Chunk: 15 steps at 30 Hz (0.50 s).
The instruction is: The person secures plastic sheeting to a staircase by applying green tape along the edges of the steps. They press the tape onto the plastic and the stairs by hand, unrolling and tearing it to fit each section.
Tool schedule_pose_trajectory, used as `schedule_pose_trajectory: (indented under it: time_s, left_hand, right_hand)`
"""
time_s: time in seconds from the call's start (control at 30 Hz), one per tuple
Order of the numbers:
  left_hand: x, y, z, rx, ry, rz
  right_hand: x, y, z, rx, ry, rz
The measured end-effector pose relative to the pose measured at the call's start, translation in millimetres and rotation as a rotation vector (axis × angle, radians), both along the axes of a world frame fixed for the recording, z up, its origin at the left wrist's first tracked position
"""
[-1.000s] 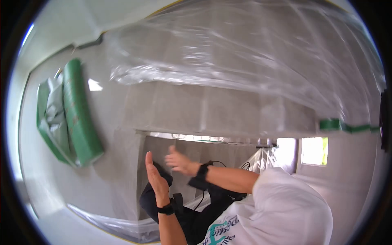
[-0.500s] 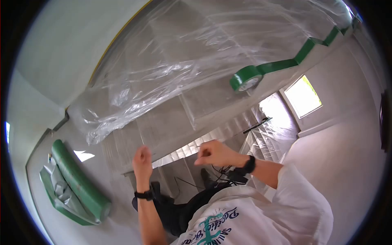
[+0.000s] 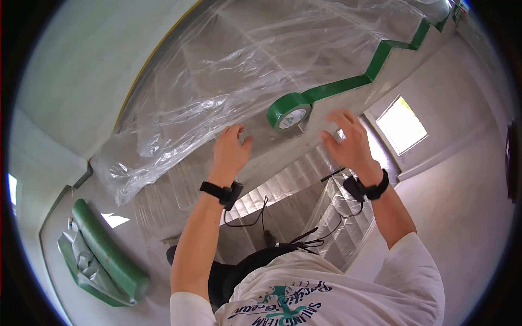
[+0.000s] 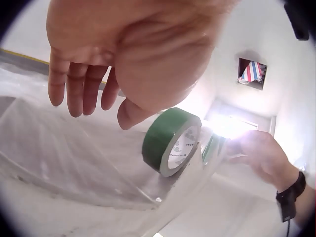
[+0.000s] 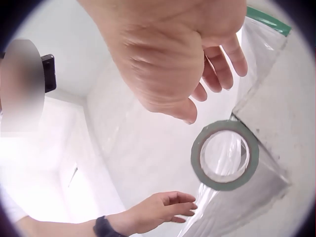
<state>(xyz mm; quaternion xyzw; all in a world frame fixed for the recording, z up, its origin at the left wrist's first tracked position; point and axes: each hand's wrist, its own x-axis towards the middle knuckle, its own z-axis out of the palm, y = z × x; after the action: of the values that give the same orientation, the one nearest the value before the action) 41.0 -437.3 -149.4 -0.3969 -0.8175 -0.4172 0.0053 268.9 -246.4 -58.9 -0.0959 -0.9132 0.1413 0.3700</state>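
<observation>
A roll of green tape (image 3: 280, 108) hangs at the edge of a stepped grey ledge in the head view. From it a stuck strip of green tape (image 3: 375, 68) zigzags up along the step edges, over the clear plastic sheet (image 3: 217, 81). My left hand (image 3: 231, 152) is raised left of the roll, fingers loosely bent and holding nothing. To the roll's right hovers my right hand (image 3: 350, 144), fingers spread and thumb apart. The left wrist view shows the tape roll (image 4: 160, 140) just beyond the left thumb. In the right wrist view its ring (image 5: 198, 158) lies below the right fingertips.
A long green roll (image 3: 111, 250) and a crumpled silver-green bundle (image 3: 87, 266) lie at lower left. Plastic-covered steps (image 3: 304, 179) run beneath the ledge. A bright window (image 3: 402, 125) is at right. Thin cables (image 3: 247, 224) trail from the wrist straps.
The head view has turned, bringing the tape roll from the far right to near the middle. Both hands have risen and parted, coming up to either side of the roll. The right fingers have uncurled.
</observation>
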Motion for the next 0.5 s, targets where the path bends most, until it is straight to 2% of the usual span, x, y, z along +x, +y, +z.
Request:
schedule_pose_trajectory:
  time_s: [0.03,0.17,0.23,0.33,0.47,0.5]
  left_hand:
    - [1.9,8.2,-0.6,0.001,-0.128,-0.001]
    - [21.6,31.1,-4.9,0.004,-0.315,-0.057]
    - [33.6,45.0,-1.5,0.226,-0.637,-0.106]
    - [36.7,63.6,1.1,0.320,-0.753,-0.183]
    - [37.0,64.8,2.8,0.332,-0.579,-0.170]
    - [37.0,60.9,7.7,0.333,-0.405,-0.139]
  right_hand:
    - [-8.8,5.9,3.3,-0.003,0.002,0.008]
    - [-41.7,12.9,6.7,0.122,0.002,0.052]
    - [-44.7,24.8,4.0,0.153,-0.010,0.048]
    - [-51.1,53.4,0.5,0.041,0.051,0.009]
    - [-55.7,79.0,-13.2,0.000,-0.046,-0.035]
    - [-52.8,83.9,-14.4,0.010,-0.073,-0.044]
